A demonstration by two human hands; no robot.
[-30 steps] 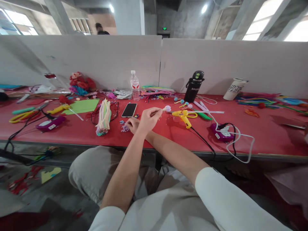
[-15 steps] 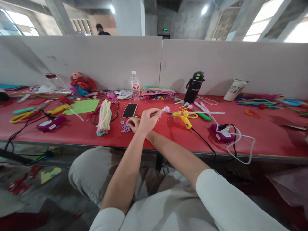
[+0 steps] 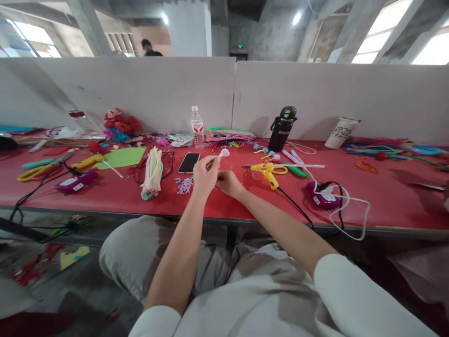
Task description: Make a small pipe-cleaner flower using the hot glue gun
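Above the red table (image 3: 168, 206), my left hand (image 3: 206, 175) pinches a small pale purple flower (image 3: 224, 152) by its stem, bloom up. Close beside it on the right is my right hand (image 3: 228, 181); its fingers are closed, and whatever they hold is too small to make out. A pile of short purple pieces (image 3: 184, 186) lies left of my hands, with a black phone (image 3: 189, 163) behind it. To the right rests a yellow glue gun (image 3: 267, 172) beside yellow-handled scissors (image 3: 281, 170).
A bundle of pastel fuzzy stems (image 3: 152, 173) lies left of the phone. A water bottle (image 3: 197, 128) and a black flask (image 3: 282, 130) stand at the back. Purple power strips (image 3: 322, 196) with loose cables sit on both sides. A person (image 3: 151, 48) is beyond the partition.
My right hand has moved right, away from the purple pieces, to beside my left hand. My left hand has shifted left and slightly down with the flower.
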